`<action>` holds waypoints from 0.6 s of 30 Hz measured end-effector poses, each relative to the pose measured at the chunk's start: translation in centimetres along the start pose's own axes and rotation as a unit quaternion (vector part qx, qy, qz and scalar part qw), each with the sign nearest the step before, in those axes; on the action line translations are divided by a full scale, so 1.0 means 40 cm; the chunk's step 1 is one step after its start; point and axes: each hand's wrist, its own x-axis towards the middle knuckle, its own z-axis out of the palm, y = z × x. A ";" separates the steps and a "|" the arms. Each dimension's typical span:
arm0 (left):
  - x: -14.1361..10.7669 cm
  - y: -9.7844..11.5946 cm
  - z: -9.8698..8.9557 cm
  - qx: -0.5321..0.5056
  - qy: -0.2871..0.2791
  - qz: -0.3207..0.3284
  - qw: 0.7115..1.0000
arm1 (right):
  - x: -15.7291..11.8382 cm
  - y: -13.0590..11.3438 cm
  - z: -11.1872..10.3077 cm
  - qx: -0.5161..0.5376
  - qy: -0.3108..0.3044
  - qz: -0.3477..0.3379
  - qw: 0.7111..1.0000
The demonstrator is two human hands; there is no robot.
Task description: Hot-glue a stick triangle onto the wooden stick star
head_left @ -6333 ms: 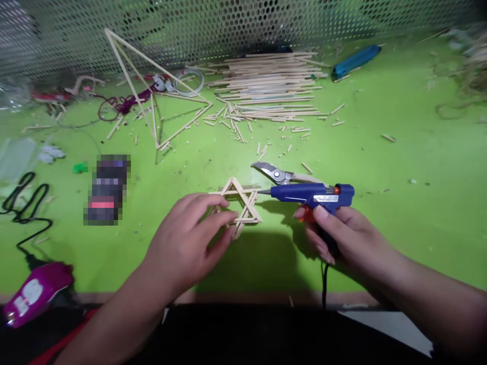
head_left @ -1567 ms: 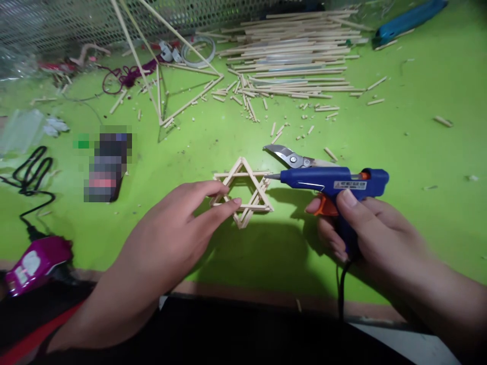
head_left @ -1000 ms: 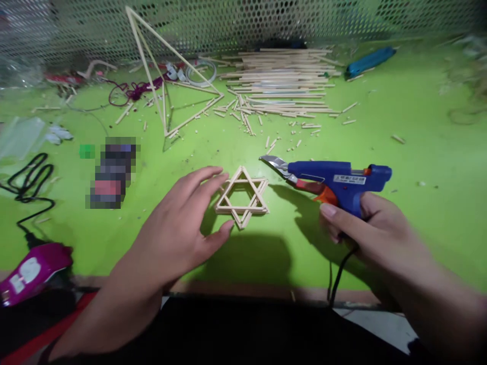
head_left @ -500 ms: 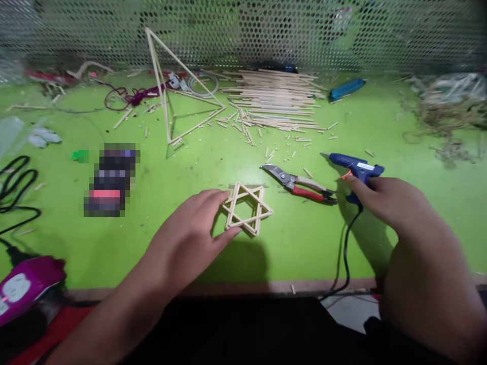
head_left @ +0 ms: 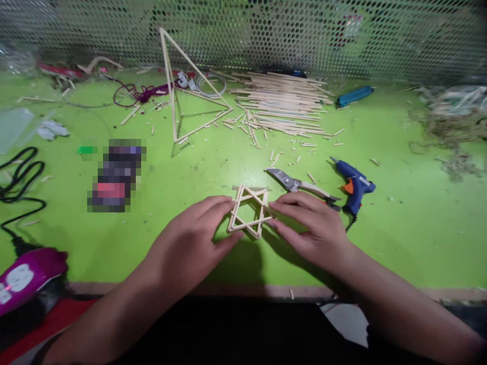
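A six-pointed star of thin wooden sticks [head_left: 246,223] is held low over the green table, between both hands. My left hand [head_left: 201,223] grips its left side, thumb at the lower edge and fingers at the upper left. At the star's right point, my right hand [head_left: 310,223] closes its thumb and fingertips on the sticks. Pruning shears [head_left: 291,182] with red and pale handles lie just behind my right hand, which hides part of them. The blue glue gun [head_left: 354,185] with an orange trigger lies on the table to the right.
A large stick triangle frame [head_left: 171,91] stands at the back left. Many sticks [head_left: 285,101] are piled beside it, with offcuts around. A pixelated dark object [head_left: 117,175] lies left, near a black cable [head_left: 28,200] and purple device [head_left: 34,279]. A perforated metal screen [head_left: 266,35] borders the back.
My right hand has let go of the glue gun, now lying on the table, and has moved left to the star. My left hand keeps its hold.
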 end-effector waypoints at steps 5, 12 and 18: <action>-0.002 0.004 0.003 0.024 0.002 -0.006 1.000 | -0.023 0.017 0.021 0.042 0.000 0.015 0.999; 0.006 0.009 0.000 0.032 0.018 0.023 0.999 | -0.028 0.024 0.026 0.044 -0.013 0.021 0.999; 0.006 0.004 0.002 0.049 0.024 0.040 0.998 | -0.029 0.024 0.029 0.043 -0.015 0.029 0.999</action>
